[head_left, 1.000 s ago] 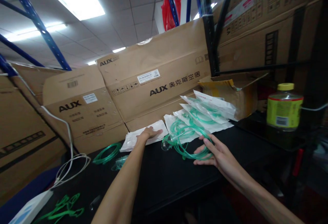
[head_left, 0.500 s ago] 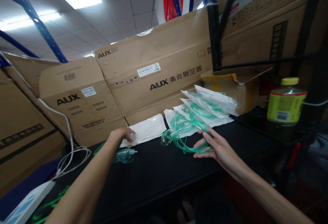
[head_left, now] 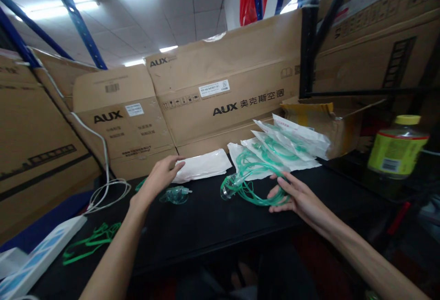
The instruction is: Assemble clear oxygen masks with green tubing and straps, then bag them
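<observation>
My left hand (head_left: 158,177) hovers over the black table (head_left: 206,226), fingers loosely spread, its tips touching the left edge of an empty white pouch (head_left: 202,166). Just below it lies a clear green mask (head_left: 176,194). My right hand (head_left: 298,197) rests with fingers apart on a loose coil of green tubing (head_left: 256,185) with a clear mask at its left end. Behind the coil lie several sealed white pouches (head_left: 292,142) with green tubing inside, fanned out against an open cardboard box.
Large AUX cardboard boxes (head_left: 227,89) wall the back. An open brown box (head_left: 330,117) stands at right, beside a yellow-labelled bottle (head_left: 397,146). White cable (head_left: 106,190), green straps (head_left: 91,242) and a white power strip (head_left: 37,259) lie at left.
My left hand slid off the middle of the white pouch to its left edge and lifted. The green mask near it became visible. My right hand stayed on the tubing coil.
</observation>
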`<state>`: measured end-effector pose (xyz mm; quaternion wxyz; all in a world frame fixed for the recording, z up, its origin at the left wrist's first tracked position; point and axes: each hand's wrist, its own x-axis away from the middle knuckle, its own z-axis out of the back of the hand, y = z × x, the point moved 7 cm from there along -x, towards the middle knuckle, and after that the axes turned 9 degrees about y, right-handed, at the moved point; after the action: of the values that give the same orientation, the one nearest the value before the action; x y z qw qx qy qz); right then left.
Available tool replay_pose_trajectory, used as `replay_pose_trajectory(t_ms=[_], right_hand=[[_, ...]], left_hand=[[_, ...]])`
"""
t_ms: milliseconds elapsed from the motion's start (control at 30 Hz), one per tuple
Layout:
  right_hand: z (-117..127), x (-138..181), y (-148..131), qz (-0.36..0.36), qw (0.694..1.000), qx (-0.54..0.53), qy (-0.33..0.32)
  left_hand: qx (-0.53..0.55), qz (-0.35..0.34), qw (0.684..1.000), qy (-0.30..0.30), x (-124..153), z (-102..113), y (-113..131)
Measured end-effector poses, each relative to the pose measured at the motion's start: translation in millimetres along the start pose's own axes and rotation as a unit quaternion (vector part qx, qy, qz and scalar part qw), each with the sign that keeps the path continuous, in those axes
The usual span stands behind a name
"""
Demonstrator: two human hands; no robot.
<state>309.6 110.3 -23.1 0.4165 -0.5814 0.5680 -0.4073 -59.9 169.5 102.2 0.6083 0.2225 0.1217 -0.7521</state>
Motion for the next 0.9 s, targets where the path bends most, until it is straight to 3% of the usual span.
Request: replay_pose_trajectory(t_ms=[100, 200, 333, 467, 567, 667, 733, 800, 900], right_hand=[[-9, 2, -1, -0.005, 1.0, 0.008, -0.011], [-31, 6, -3, -0.012, 0.999, 0.013, -0.036], [-75, 13, -1, -0.037, 0.995, 0.02, -0.095], [-114, 15, 13, -0.071, 0.985, 0.039, -0.153], [-128, 10, 30, -0.098, 0.978, 0.08, -0.166], [-126, -1, 42, -0.096, 0.976, 0.144, -0.135], [-119, -10, 42, -0.061, 0.964, 0.232, -0.113], [-110, -21, 27, 0.034, 0.929, 0.363, -0.067], [-110, -31, -19, 0.251, 0.811, 0.527, 0.046]], left_hand=[[0.04, -0.031, 0.998, 0.04, 55, -1, 6], [0.067, -0.046, 0.996, 0.041, 87, -16, -4], [0.086, -0.037, 0.995, 0.016, 95, -30, -19], [0.097, -0.008, 0.995, 0.028, 94, -24, -32], [0.073, 0.036, 0.997, -0.006, 98, -26, -48], [0.06, 0.07, 0.994, -0.056, 103, -33, -62], [0.068, 0.081, 0.992, -0.068, 105, -37, -67], [0.08, 0.085, 0.99, -0.075, 104, -42, -71], [0.095, 0.086, 0.989, -0.075, 102, -48, -77]])
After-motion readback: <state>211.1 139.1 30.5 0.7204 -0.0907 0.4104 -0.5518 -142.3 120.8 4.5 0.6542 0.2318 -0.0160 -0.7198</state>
